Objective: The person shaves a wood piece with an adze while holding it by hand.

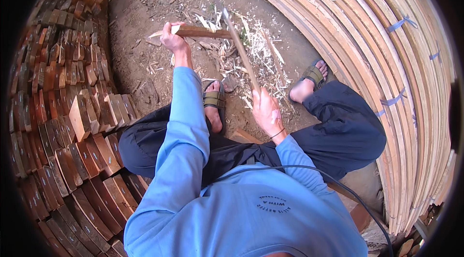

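Note:
My left hand (174, 42) is closed around a short wooden stake (205, 32) held crosswise. Pale, freshly cut wood shows beside my fingers, and a curled shaving clings along its upper edge. The fingers of my right hand (267, 110) wrap round the lower end of a chopping tool with a long wooden handle (243, 56). Metal glints at the handle's far end, but the blade beyond is smeared by motion, so its shape is unclear. The handle passes across the right end of the stake; I cannot tell if they touch.
Wood shavings (258, 51) litter the dirt floor between my sandalled feet. Stacked wooden blocks (79, 155) rise close on my left. Long bundled wooden strips (357, 29), tied with blue bands, line the right side. A black cable (345, 187) crosses my shirt and lap.

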Demonstrator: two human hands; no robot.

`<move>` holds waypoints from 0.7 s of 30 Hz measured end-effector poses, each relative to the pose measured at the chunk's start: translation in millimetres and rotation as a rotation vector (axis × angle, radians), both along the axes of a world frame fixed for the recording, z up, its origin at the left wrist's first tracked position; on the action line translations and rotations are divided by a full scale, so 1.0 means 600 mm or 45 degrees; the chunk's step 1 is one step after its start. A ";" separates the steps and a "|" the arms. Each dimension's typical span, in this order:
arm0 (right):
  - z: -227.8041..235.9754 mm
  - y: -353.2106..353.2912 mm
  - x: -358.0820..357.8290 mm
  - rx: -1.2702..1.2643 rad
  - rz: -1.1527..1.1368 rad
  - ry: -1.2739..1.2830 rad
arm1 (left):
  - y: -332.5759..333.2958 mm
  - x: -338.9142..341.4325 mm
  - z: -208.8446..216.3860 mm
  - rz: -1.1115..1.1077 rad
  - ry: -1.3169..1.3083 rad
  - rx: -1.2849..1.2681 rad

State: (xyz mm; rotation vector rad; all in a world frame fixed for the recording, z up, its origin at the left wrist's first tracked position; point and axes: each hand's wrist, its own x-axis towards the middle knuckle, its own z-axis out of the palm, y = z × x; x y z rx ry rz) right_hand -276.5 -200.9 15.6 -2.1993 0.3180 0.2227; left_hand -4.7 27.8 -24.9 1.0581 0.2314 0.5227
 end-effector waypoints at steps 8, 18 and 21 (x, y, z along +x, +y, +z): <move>-0.021 0.001 0.009 -0.111 0.012 0.048 | 0.008 0.002 -0.007 -0.008 -0.013 -0.086; -0.034 0.006 0.000 -0.059 0.107 0.143 | -0.003 0.003 0.005 -0.002 -0.041 0.016; -0.040 0.011 -0.005 -0.001 0.079 0.236 | -0.011 0.003 0.006 -0.001 -0.052 0.104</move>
